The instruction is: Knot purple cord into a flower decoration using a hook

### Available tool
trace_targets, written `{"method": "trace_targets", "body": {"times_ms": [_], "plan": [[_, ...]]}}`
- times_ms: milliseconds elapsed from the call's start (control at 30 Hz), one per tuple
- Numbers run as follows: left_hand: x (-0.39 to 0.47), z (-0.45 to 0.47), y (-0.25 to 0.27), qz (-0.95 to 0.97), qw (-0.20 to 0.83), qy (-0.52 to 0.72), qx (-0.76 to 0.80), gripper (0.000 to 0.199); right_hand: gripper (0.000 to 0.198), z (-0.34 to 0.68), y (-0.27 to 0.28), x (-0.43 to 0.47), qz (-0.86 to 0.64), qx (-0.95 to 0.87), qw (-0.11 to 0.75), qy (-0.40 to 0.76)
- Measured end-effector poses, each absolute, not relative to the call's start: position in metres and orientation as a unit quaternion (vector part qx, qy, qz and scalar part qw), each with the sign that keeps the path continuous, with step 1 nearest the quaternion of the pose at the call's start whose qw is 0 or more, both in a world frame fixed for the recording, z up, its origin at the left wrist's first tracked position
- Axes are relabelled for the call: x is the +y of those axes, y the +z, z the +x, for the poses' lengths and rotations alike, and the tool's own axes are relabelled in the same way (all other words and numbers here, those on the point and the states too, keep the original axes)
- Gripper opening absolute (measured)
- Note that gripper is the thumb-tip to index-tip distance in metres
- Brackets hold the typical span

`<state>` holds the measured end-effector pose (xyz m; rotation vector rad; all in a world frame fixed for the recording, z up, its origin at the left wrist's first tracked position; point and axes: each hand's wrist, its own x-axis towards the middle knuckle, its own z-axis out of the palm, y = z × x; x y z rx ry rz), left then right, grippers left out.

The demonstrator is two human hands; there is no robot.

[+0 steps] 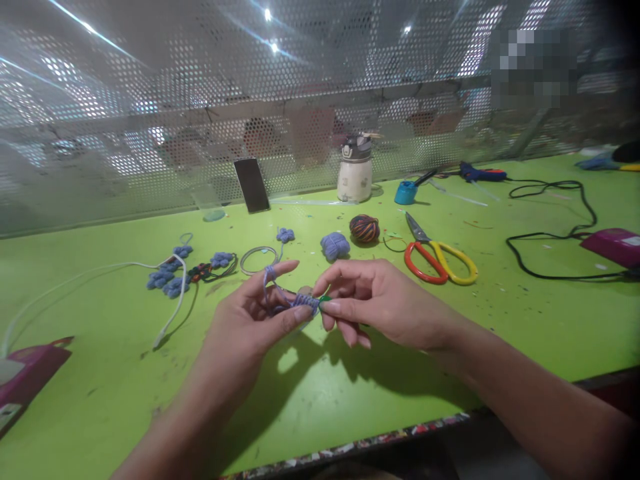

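My left hand (250,313) pinches a small purple knitted or crocheted piece (304,303) between thumb and fingers, with purple yarn (271,272) looped round its raised index finger. At the piece's right end, my right hand (385,300) is closed, thumb and index finger pinching a small green item (325,302). What kind of item that is cannot be made out. Just beyond my hands lie a purple yarn ball (335,246) and a multicoloured yarn ball (365,229). Several purple yarn flowers (173,283) are gathered on the left, and a single one (285,235) sits farther back.
Scissors (434,259) with red and yellow handles lie right on the green table (400,407). Behind stand a phone (251,185), a bottle (355,175) and a blue pot (405,193). A glue gun (483,173), cords and purple power strips (615,247) occupy the sides.
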<state>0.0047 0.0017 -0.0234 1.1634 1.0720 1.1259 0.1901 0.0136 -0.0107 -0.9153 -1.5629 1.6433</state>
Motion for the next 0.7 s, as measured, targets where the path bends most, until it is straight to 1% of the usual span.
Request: {"method": "trace_targets", "body": {"times_ms": [100, 233, 500, 700], "plan": [[0.0015, 0.0056, -0.0238, 0.497, 0.56, 0.484, 0.452, 0.058, 0.008, 0.1899, -0.0114, 0.0131, -0.352, -0.599, 0.344, 0.632], [0.0006, 0.0078, -0.0237, 0.497, 0.557, 0.486, 0.455, 0.058, 0.017, 0.19, -0.0116, 0.0127, -0.353, -0.603, 0.34, 0.629], [0.0014, 0.0064, -0.0254, 0.502, 0.554, 0.489, 0.449, 0.056, 0.016, 0.1899, -0.0118, 0.0125, -0.359, -0.601, 0.339, 0.629], [0.0018, 0.0065, -0.0243, 0.523, 0.549, 0.479, 0.441, 0.057, 0.035, 0.1909, -0.0114, 0.0127, -0.349, -0.614, 0.33, 0.626]]}}
